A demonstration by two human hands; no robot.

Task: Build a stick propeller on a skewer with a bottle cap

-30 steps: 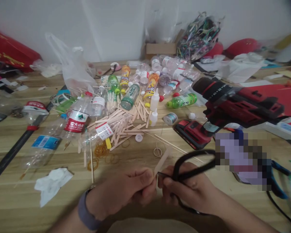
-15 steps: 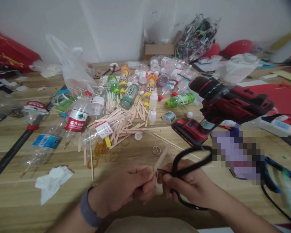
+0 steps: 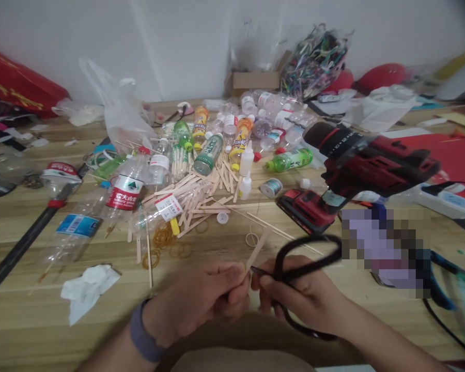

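Pinched between the thumb and fingers of my left hand (image 3: 220, 289) is a flat wooden craft stick (image 3: 259, 249), tilted up to the right. My right hand (image 3: 302, 289) grips black-handled scissors (image 3: 284, 261) around the blades' base, with the large handle loops spread apart. The scissors' tip reaches the stick beside my left thumb; whether it cuts into the wood I cannot tell. Beyond my hands lie a loose pile of craft sticks (image 3: 194, 199), several rubber bands (image 3: 163, 237) and a thin wooden skewer (image 3: 267, 226).
A red cordless drill (image 3: 344, 170) stands at the right, near a phone (image 3: 387, 253) with a blurred-out screen. Several plastic bottles (image 3: 126, 188) crowd the table's middle and left. Two small glue bottles (image 3: 246, 186) stand upright. A crumpled tissue (image 3: 89, 292) lies at the left.
The view has shifted slightly, so the table's things sit a little farther right. Both hands keep their hold on the stick and the scissors, with hardly any movement.
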